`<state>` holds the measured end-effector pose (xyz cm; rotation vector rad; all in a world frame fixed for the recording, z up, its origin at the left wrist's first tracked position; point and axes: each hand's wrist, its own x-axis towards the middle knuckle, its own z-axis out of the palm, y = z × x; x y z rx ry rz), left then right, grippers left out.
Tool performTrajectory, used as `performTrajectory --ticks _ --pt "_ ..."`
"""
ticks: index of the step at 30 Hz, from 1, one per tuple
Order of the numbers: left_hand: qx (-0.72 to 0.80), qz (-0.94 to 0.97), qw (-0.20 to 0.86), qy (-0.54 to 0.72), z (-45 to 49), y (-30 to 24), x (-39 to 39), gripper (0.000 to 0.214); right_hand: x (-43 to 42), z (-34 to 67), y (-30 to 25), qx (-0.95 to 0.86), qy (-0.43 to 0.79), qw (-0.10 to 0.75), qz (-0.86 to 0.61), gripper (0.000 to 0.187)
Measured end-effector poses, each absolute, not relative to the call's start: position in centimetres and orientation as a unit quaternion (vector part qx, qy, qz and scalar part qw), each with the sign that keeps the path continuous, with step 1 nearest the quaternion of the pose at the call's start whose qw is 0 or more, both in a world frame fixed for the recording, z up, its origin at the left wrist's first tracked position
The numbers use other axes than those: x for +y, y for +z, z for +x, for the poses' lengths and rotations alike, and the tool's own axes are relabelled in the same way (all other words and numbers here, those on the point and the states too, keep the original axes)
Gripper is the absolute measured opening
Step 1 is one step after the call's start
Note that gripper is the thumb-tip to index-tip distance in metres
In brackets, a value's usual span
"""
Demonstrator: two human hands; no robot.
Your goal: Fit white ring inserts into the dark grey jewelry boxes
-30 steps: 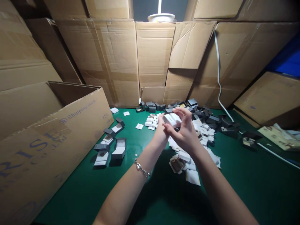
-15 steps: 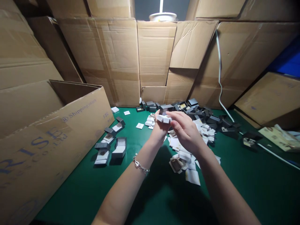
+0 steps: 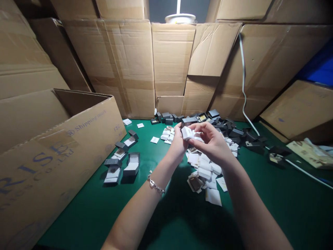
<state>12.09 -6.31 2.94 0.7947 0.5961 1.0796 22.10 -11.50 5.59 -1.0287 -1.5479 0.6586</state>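
My left hand [image 3: 179, 145] is closed around a small dark jewelry box [image 3: 189, 120], its lid raised at the far side. A white box insert [image 3: 187, 133] shows at the near side of that box, tilted toward me. The thumb and fingers of my right hand [image 3: 213, 144] pinch at the insert's right side; the exact contact is partly hidden. Below both hands lies a pile of white inserts and paper pieces [image 3: 204, 172]. To the left stand several open grey boxes with white inside, one of them a box [image 3: 131, 165] set apart.
A large open carton [image 3: 78, 139] stands at left on the green table [image 3: 161, 222]. Many dark boxes [image 3: 235, 132] are heaped at the back right, beside a white cable [image 3: 244, 80]. Stacked cardboard [image 3: 132, 66] walls the back. A white card [image 3: 154, 140] lies mid-table.
The white insert has turned and tilted up, showing its printed face. My right hand has shifted slightly right and its fingers now pinch the insert. My left hand stays nearly in place.
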Motion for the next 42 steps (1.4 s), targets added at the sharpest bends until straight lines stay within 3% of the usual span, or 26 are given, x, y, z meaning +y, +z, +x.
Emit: performTrajectory --ticks 4,9,13,23,28,33,38,42 --pt "0.216 0.293 0.756 0.544 12.3 4.1 -6.6 0.041 -11.8 21.8 6.0 -0.607 0.212 0.612 -0.46 0.032" --pt "0.174 0.266 0.711 0.627 12.8 3.4 -6.6 0.032 -11.6 21.7 5.6 -0.603 0.122 0.534 -0.58 0.046" --pt "0.185 0.309 0.658 0.661 13.0 2.8 -7.2 0.031 -11.3 21.3 5.2 -0.614 0.065 0.514 -0.595 0.049" --pt "0.191 0.351 0.638 0.658 13.3 2.8 -8.6 0.026 -11.3 20.5 5.1 -0.595 0.106 0.556 -0.571 0.05" --pt "0.194 0.36 0.63 0.661 13.3 2.9 -9.1 0.03 -11.5 20.5 5.1 -0.596 0.093 0.562 -0.566 0.048" --pt "0.211 0.32 0.64 0.666 12.9 3.4 -8.3 0.059 -11.7 20.3 5.2 -0.619 0.069 0.55 -0.556 0.046" --pt "0.238 0.273 0.66 0.659 12.4 3.5 -6.8 0.027 -11.7 19.6 4.7 -0.646 0.042 0.521 -0.556 0.045" --pt "0.238 0.263 0.642 0.68 12.3 3.1 -6.3 0.023 -11.6 19.0 4.2 -0.649 -0.016 0.511 -0.564 0.04"
